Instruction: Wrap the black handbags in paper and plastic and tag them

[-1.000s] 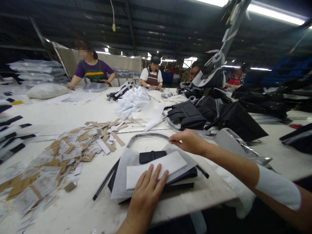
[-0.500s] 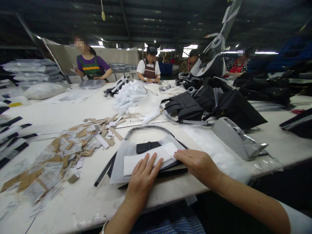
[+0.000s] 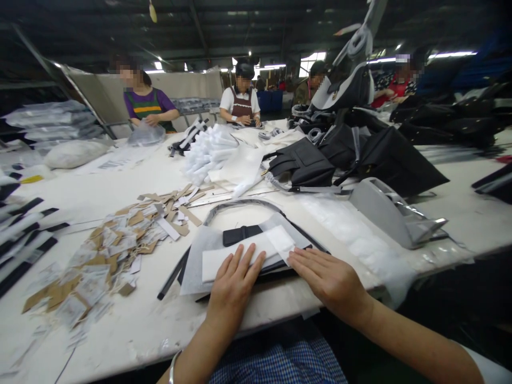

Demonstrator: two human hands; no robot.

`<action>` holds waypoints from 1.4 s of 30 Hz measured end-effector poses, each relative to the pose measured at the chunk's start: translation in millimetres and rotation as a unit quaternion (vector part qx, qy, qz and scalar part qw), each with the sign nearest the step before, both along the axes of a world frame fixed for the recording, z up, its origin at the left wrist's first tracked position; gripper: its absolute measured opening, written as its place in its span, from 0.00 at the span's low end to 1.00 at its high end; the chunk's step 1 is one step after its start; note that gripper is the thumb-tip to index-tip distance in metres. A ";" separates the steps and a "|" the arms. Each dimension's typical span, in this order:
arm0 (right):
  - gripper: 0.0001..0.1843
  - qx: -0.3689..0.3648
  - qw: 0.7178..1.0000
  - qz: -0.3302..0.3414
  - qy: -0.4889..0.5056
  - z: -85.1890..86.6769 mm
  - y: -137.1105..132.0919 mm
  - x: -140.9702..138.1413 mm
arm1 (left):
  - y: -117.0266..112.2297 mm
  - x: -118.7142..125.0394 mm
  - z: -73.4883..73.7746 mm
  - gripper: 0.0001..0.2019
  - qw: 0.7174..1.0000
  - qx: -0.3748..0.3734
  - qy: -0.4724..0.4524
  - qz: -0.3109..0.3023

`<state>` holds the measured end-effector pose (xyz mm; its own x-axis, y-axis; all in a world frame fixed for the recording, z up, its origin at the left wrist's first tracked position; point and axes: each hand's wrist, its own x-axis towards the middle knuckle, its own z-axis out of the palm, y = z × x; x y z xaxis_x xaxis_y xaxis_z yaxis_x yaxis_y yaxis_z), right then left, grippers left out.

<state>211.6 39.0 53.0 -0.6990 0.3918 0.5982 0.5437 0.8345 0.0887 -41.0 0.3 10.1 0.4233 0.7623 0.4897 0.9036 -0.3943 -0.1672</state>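
Observation:
A black handbag (image 3: 243, 234) lies flat at the table's near edge, its curved handle (image 3: 240, 206) pointing away from me. White wrapping sheets (image 3: 200, 248) cover most of it, and a white foam strip (image 3: 256, 248) lies across the top. My left hand (image 3: 234, 285) rests flat on the strip, fingers stretched out together. My right hand (image 3: 328, 277) lies flat beside it on the bag's right end, fingers extended and touching the folded end of the strip.
A heap of brown and white paper tags (image 3: 108, 250) spreads to the left. Black bags (image 3: 352, 154) and a grey tape dispenser (image 3: 394, 213) stand to the right, white foam pieces (image 3: 210, 152) behind. Several people work at the far side of the white table (image 3: 120, 192).
My right hand came back from the handle's far side to the bag's right end, folding the strip's end over. The left hand stayed pressed on the strip.

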 end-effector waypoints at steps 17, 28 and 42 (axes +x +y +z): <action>0.17 0.026 0.997 -0.022 0.066 -33.6 -8.4 1.2 | 1.2 23.6 32.8 0.37 0.988 -0.145 -0.024 -0.044; 0.15 0.018 0.999 0.018 0.047 -20.5 -10.0 6.1 | 6.8 38.7 -8.8 0.21 0.996 -0.001 -0.078 -0.046; 0.16 -0.193 0.955 -0.005 -0.225 -4.6 121.9 -63.6 | 11.4 38.9 -13.2 0.17 0.994 0.063 -0.077 -0.045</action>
